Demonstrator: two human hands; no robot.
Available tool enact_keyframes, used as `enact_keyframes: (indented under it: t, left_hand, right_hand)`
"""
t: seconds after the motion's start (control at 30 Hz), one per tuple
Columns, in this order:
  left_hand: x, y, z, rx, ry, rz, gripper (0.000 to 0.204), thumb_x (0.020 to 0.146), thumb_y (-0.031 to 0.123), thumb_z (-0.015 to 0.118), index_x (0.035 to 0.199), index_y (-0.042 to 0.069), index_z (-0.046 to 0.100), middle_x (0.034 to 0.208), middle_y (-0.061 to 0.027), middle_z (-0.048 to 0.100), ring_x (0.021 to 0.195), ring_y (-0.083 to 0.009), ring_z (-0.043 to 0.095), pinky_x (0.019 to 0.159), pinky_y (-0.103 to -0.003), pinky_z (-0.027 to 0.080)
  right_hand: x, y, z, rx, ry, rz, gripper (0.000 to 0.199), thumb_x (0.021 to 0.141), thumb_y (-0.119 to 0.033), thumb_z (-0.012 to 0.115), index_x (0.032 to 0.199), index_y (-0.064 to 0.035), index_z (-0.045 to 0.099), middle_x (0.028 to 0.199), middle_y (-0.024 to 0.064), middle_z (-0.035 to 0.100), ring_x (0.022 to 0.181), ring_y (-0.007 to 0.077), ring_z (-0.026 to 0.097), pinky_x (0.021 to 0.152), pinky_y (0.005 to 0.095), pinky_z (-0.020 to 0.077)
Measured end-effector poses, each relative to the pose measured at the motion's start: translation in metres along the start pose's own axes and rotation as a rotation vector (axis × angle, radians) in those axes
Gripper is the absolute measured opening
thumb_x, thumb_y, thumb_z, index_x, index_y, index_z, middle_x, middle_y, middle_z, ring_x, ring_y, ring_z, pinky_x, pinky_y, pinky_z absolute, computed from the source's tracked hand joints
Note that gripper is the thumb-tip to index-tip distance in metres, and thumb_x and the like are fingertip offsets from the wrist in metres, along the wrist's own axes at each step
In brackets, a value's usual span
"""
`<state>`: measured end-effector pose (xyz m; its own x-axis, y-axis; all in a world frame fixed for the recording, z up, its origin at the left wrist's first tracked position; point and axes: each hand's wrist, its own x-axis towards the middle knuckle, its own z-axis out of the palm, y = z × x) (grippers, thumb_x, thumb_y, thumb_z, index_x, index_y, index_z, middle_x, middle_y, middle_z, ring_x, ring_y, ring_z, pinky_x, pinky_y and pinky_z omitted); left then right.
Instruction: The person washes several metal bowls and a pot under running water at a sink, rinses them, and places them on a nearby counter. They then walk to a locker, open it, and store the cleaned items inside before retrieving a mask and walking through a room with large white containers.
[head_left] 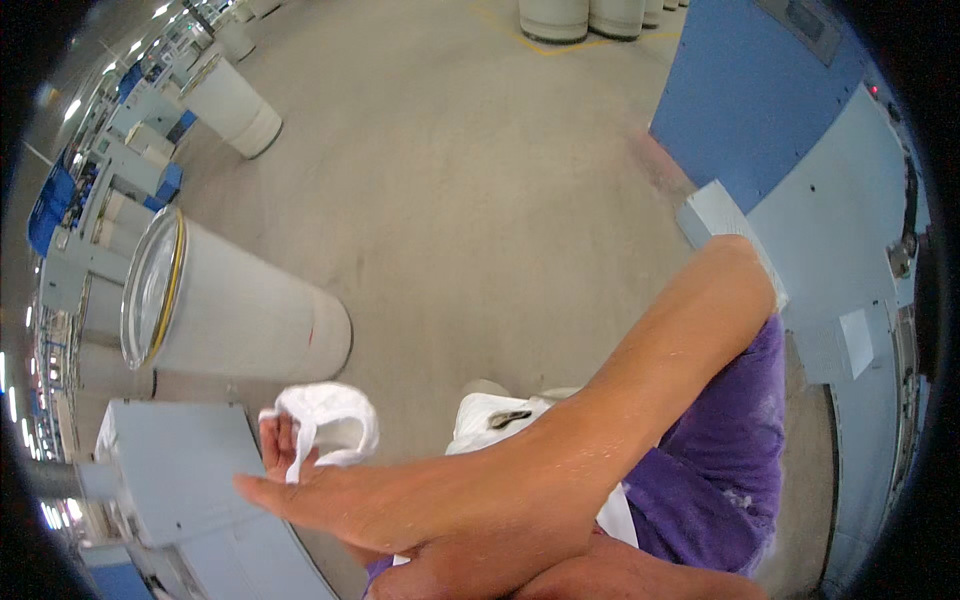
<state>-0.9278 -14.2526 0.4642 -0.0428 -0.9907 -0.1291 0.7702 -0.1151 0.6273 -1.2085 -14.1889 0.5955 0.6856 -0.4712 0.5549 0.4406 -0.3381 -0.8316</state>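
A soft white loop of cloth or fibre hangs at the lower left, with a thin strand running down from it. My left hand curls its fingers at the loop's left edge; the rest of this hand is largely covered. My right forearm crosses the view from a raised elbow at the right. My right hand lies in front of the left one, a digit stretched leftward just below the loop. Its other fingers are hidden.
A tall white can with a yellow-banded rim stands at the left, beside a grey-blue machine cabinet. Another white can is farther back. Blue machine panels rise at the right. Several cans stand far ahead.
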Motion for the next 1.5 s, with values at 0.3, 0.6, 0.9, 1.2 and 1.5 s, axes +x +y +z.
enact_keyframes:
  t: [0.3,0.6,0.9,1.2,1.5]
  left_hand:
    - [0.439,-0.033,0.073,0.003,-0.227,-0.084,0.020,0.092,0.024,0.047,0.079,0.010,0.054,0.054,0.0037,0.040,0.049,-0.0075,0.039,0.049,-0.024,0.039]
    - [0.848,-0.106,0.201,0.174,-0.346,-0.072,0.015,0.091,0.018,0.051,0.079,0.009,0.049,0.052,0.0056,0.037,0.045,-0.0055,0.035,0.044,-0.021,0.032]
    - [1.170,-0.082,0.266,0.246,-0.203,0.110,0.012,0.089,0.017,0.053,0.084,0.005,0.053,0.053,0.0026,0.042,0.046,-0.0087,0.039,0.047,-0.023,0.035]
    - [1.581,-0.090,0.316,0.324,-0.185,0.057,0.018,0.088,0.021,0.053,0.078,0.006,0.051,0.053,0.0036,0.039,0.047,-0.0091,0.039,0.047,-0.023,0.032]
    - [1.949,-0.096,0.440,0.535,-0.393,-0.094,0.020,0.088,0.023,0.053,0.078,0.006,0.051,0.053,0.0027,0.039,0.048,-0.0112,0.041,0.052,-0.025,0.036]
  right_hand:
    - [0.116,0.118,-0.385,0.005,-0.060,0.036,0.061,0.096,-0.024,0.034,0.141,-0.0011,-0.001,0.145,0.0176,0.017,0.133,0.0244,0.018,0.107,0.0313,0.0171]
    - [0.168,0.207,-0.764,0.062,-0.071,0.030,0.060,0.096,-0.023,0.033,0.141,-0.0020,0.000,0.145,0.0172,0.017,0.132,0.0242,0.019,0.106,0.0311,0.0179]
    - [0.322,0.299,-1.124,0.380,-0.449,0.021,0.059,0.096,-0.022,0.033,0.141,-0.0028,0.000,0.145,0.0168,0.017,0.132,0.0241,0.020,0.106,0.0309,0.0186]
    - [0.483,0.407,-1.499,0.335,-0.267,0.508,0.057,0.095,-0.016,0.034,0.142,-0.0050,0.003,0.142,0.0156,0.024,0.125,0.0253,0.033,0.103,0.0302,0.0260]
    - [0.543,0.503,-1.875,-0.326,0.748,0.671,0.057,0.075,-0.010,0.067,0.125,-0.0005,0.041,0.069,-0.0011,0.050,0.057,0.0066,0.048,0.049,0.0201,0.0406]
